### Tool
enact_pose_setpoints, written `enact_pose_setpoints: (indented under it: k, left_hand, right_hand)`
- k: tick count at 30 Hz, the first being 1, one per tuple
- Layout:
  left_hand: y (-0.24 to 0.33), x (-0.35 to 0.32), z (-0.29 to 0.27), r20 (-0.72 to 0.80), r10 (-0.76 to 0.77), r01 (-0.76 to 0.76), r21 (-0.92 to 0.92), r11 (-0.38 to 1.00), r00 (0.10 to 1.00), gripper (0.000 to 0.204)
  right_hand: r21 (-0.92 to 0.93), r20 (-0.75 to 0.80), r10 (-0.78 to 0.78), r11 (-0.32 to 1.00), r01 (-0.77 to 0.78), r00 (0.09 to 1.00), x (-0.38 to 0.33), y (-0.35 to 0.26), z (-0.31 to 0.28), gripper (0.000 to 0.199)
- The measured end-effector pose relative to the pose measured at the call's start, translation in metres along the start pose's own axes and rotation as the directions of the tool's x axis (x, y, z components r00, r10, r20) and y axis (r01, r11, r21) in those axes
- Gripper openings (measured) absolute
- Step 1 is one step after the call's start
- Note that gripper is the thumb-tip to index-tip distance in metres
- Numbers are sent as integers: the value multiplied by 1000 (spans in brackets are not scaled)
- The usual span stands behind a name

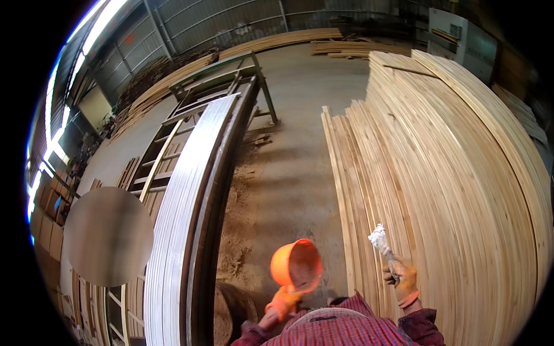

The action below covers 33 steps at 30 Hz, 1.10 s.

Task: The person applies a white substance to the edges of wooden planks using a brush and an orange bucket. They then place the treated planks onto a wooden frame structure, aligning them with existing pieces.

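Note:
My left hand (284, 302), in an orange glove, is closed on the handle of an orange plastic dipper (281, 260). The dipper is tilted, its round mouth facing right, and its inside looks brownish. In my right hand (405, 280), gloved in a duller orange, is a brush (379, 238) whose bristle end is thick with white paste. That brush points up and away, over the near part of a tall stack of pale wooden boards (444, 190). To the left of the dipper lies a row of long strips (184, 190) with a white, shiny top.
A green metal frame (258, 72) carries the strips at their far end. A log section (231, 311) stands beside my left arm. Sawdust and scraps (239, 230) litter the floor aisle. More timber (277, 41) lies along the back wall, near a white machine cabinet (461, 37).

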<state>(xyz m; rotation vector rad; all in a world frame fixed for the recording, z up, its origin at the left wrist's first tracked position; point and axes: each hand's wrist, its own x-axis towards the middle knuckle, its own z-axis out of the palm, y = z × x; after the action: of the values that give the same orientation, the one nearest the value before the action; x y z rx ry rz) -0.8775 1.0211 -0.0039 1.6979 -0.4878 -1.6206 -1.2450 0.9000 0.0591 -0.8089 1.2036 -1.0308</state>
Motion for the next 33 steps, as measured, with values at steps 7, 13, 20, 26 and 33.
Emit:
enact_pose_setpoints:
  k: [7,13,20,26,33]
  left_hand:
    - [75,80,-130,-467,96,-160,-100,982,879,39]
    - [242,229,-137,-499,21,-222,-347,911,866,41]
    - [469,403,-163,-395,92,-293,-485,824,914,42]
    - [606,550,-200,-631,208,-552,-415,723,747,41]
    - [727,639,-260,-805,72,-566,-347,748,588,35]
  right_hand:
    - [-183,123,17,983,5,992,232,-83,132,50]
    - [-16,38,120,993,-119,992,452,-55,194,54]
    - [-217,36,-59,974,65,998,664,-167,334,56]
    - [-263,206,43,965,13,978,881,-187,441,49]
    - [-345,544,97,931,117,834,1041,-259,675,43]
